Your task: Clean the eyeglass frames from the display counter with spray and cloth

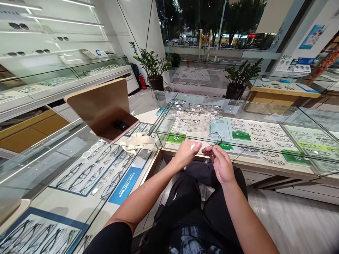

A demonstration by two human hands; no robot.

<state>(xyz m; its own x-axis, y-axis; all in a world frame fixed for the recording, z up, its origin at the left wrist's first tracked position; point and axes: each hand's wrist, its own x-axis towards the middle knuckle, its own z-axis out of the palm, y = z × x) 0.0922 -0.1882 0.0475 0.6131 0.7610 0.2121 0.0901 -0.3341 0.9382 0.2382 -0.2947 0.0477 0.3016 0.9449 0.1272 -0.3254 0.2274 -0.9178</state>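
Note:
My left hand is closed in front of me, and a small white piece, perhaps cloth or tissue, peeks out by its thumb. Just to the right, my right hand pinches a pair of thin-framed eyeglasses. One dark temple of the glasses rises above the fingers, while the rest is partly hidden by them. The two hands are close together over my lap, near the edge of the glass display case. A crumpled cream cloth lies on the counter to the left.
A brown upright tray or mirror stand sits on the left glass counter, which has rows of eyeglasses beneath. More frames lie in the case ahead. Beyond it are potted plants, a fire extinguisher and glass doors.

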